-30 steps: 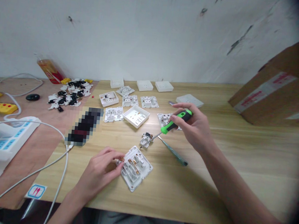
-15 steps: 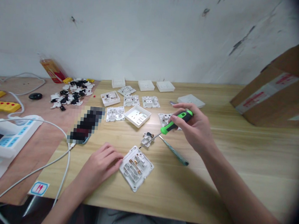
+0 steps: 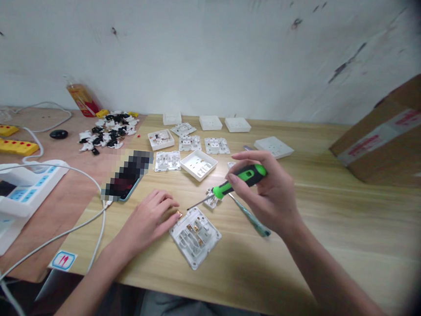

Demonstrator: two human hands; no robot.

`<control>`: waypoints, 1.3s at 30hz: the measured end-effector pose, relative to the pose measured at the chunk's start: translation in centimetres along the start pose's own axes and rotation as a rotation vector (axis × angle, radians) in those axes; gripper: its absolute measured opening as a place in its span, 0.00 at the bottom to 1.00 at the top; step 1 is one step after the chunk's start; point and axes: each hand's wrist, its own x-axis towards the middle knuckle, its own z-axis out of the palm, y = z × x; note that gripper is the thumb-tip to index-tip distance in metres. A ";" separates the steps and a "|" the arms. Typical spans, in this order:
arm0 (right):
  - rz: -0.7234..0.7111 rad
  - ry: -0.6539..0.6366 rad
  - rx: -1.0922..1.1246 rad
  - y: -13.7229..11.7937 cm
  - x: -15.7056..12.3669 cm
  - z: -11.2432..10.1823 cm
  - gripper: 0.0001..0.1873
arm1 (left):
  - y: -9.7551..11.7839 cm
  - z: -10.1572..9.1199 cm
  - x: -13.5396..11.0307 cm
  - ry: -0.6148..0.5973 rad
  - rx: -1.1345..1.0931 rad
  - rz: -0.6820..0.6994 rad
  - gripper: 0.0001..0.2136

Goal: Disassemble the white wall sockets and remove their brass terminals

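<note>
A white socket plate (image 3: 195,236), back side up with brass contacts showing, lies on the wooden table (image 3: 337,228) in front of me. My left hand (image 3: 149,220) rests at its left edge, fingers curled, pinching a small brass piece (image 3: 178,214). My right hand (image 3: 272,193) grips a green-and-black screwdriver (image 3: 236,180), its tip pointing down-left just above the plate. A small white insert (image 3: 212,199) lies behind the shaft. A teal-handled tool (image 3: 251,218) lies under my right hand.
Several opened white socket parts (image 3: 198,164) lie further back, a heap of black and white bits (image 3: 107,132) at the left. A phone (image 3: 128,175), white power strips (image 3: 11,199) with cables, yellow strips (image 3: 7,146) and a cardboard box (image 3: 397,135) at the right.
My right hand has carried the screwdriver left and nearer, from the small insert toward the plate. My left hand stays at the plate's left edge.
</note>
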 end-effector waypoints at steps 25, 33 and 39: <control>0.298 0.176 0.206 3.5 -0.4 -0.6 0.12 | 0.1 -0.1 0.5 0.034 -0.072 -0.183 0.04; 0.370 0.307 0.315 4.1 -0.6 -0.3 0.13 | 0.7 0.4 2.4 0.124 -0.560 -0.322 0.07; 0.411 0.399 0.419 4.3 -0.4 -0.3 0.13 | 1.0 0.4 3.6 0.214 -0.891 -0.476 0.12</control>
